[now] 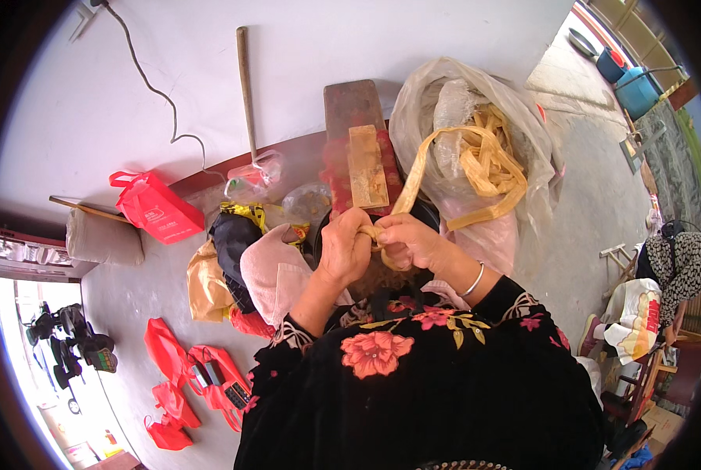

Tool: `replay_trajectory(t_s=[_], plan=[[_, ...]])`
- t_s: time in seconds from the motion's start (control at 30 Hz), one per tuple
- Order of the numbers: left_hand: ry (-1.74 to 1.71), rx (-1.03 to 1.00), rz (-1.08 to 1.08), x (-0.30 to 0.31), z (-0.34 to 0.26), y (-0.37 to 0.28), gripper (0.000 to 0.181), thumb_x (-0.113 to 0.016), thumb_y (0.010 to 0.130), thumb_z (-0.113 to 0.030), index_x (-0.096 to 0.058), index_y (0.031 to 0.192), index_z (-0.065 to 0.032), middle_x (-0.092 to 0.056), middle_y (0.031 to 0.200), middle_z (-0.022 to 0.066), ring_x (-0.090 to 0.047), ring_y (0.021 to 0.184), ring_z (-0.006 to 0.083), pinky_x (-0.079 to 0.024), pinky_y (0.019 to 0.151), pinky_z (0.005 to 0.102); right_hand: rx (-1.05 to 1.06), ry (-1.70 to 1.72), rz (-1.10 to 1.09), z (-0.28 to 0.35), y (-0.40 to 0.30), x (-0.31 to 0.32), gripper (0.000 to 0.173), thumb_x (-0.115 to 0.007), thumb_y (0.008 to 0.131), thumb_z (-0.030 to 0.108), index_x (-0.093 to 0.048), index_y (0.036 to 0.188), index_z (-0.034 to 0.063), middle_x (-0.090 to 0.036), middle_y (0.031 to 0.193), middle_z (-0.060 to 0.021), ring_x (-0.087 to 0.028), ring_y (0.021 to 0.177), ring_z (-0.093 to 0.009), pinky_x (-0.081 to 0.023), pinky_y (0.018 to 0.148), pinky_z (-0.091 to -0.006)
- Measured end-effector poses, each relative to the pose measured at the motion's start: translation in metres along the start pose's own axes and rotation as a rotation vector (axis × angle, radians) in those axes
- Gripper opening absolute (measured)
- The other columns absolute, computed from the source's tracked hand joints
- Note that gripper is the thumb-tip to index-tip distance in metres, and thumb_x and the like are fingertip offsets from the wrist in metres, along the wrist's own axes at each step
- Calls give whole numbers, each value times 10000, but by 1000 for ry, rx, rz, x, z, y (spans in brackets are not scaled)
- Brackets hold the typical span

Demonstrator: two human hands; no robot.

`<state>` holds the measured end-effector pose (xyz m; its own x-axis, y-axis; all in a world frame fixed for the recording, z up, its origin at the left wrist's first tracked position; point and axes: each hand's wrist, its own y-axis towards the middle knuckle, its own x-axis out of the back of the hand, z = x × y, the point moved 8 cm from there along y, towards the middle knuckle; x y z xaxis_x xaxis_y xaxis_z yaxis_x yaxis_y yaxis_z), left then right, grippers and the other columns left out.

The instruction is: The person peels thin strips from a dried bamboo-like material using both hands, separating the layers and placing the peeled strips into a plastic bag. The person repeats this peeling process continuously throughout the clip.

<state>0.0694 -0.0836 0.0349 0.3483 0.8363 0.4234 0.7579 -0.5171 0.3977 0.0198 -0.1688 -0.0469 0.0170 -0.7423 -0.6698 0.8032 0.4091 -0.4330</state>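
Both hands meet in front of my chest, pinching a knotted or folded end of a yellow flat strip point(414, 176), perhaps straw braid or ribbon. My left hand point(347, 244) grips the twisted end, its fingers curled in. My right hand point(408, 239) pinches the same bit close by, thumb on top. From there the strip rises and loops into a large clear plastic bag point(412, 111), where a tangled heap of yellow strip point(494, 155) lies beside a translucent wrapped bundle point(451, 117). Beyond my hands, a wooden board point(367, 167) rests on red patterned cloth point(337, 161) over a wooden bench point(353, 106).
To the left are a pink towel point(271, 264), a dark cloth item point(235, 247) and a red bag point(159, 208). More red bags point(171, 352) lie on the floor. A wooden pole point(244, 88) leans on the wall. At far right, another person point(673, 264) sits bent over.
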Motion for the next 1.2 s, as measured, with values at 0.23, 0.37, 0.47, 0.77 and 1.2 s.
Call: replay_trajectory(t_s=[0.23,0.37,0.47,0.77,1.2], plan=[[-320,637,100,-13,57,-20,20,-542,725,-5,-526,716,3,-518,612,13,-467,555,85,-389,498,242,594,-793,-286,40,-14,-7,148,-647,779,117,-622,852,-10,-605,703,-27,-496,514,-64,-351,454,-196],[-77,415,54,-3,40,-7,45,-587,696,-13,-551,720,1,-531,586,45,-471,513,124,-403,499,272,186,-131,-4,12,-8,3,128,-618,806,101,-613,881,-3,-461,564,9,-368,408,-54,-264,362,-219],[50,359,45,0,29,-4,82,-605,678,-3,-566,750,-2,-539,593,63,-488,522,132,-418,509,274,105,201,289,2,-9,1,125,-559,854,109,-603,911,7,-306,518,56,-275,379,-47,-222,358,-205],[-180,269,380,-13,6,-1,169,-637,778,-112,-562,699,17,-503,570,23,-481,527,85,-395,480,237,195,6,38,11,-11,4,104,-529,907,157,-568,894,61,-365,526,47,-297,371,-36,-252,354,-205],[-1214,472,281,3,30,-38,350,-564,851,-219,-497,564,-30,-473,463,61,-394,352,128,-306,360,252,515,-736,-31,59,-41,-2,100,-575,848,50,-593,771,-12,-492,607,34,-395,517,-26,-295,452,-200]])
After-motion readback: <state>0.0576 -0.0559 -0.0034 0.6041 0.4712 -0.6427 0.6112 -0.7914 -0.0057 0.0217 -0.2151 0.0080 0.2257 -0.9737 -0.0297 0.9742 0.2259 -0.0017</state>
